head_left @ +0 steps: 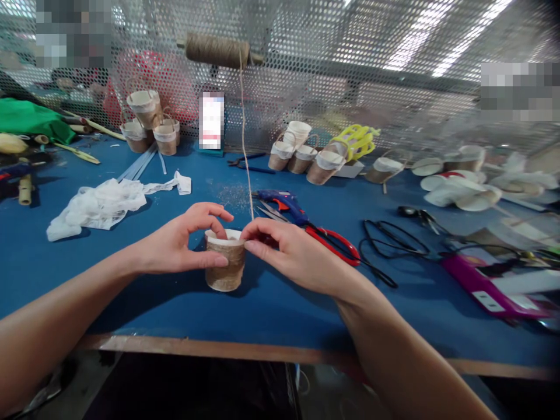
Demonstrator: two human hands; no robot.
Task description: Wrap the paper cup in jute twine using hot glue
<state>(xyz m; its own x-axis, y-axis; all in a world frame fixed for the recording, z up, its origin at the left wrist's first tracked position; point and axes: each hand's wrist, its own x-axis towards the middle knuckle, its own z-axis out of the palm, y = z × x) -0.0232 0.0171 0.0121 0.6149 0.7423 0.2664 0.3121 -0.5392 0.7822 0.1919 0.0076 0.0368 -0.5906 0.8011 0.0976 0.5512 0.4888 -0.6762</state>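
Both forearms are bare, the left forearm (83,300) slanting in from the lower left, the right forearm (394,326) from the lower right. The left grip (172,240) curves, its thumb (209,259) stretched sideways below arched fingers (209,210). The right grip (295,251) pinches, thumb beneath curled fingers.

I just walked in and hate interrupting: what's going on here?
A person's left hand holds a small cup, thumb on the outside. Their right hand pinches twine at the rim; it runs up to a spool. Brown twine covers most of the cup's side below its white rim. Similar cups stand farther back.
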